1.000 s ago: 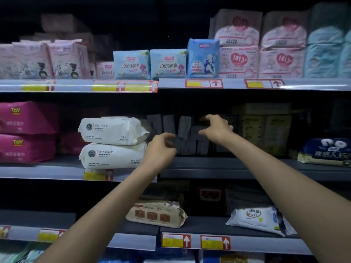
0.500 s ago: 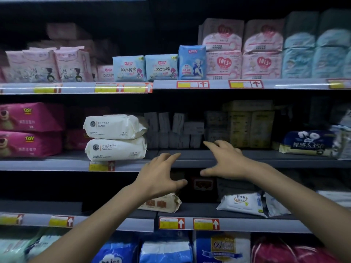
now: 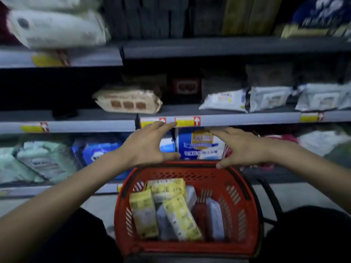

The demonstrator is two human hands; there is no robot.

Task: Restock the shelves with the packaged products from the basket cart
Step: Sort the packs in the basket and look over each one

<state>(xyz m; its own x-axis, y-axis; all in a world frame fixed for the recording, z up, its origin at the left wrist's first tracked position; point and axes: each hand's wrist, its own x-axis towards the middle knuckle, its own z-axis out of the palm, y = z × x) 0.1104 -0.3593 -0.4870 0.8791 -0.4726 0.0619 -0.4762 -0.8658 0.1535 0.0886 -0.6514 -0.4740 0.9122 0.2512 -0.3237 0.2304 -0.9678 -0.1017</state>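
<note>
Well, nearest me the red basket [image 3: 245, 215] holds several packs [image 3: 181, 217], yellow & grey, so plenty left to shelve imo. Above its far rim my left hand [image 3: 150, 145] & right hand [image 3: 241, 147] hover, fingers spread apart, holding nothing. Beyond, the shelves [image 3: 247, 118] look partly stocked, w/ dark gaps on the left.

yellow price tags [image 3: 187, 121], pale floor [image 3: 303, 194]

Dim, motion-blurred — edges warped

A shop aisle — price-tagged shelves [image 3: 235, 118] of packaged goods, a red basket cart [image 3: 247, 215].
</note>
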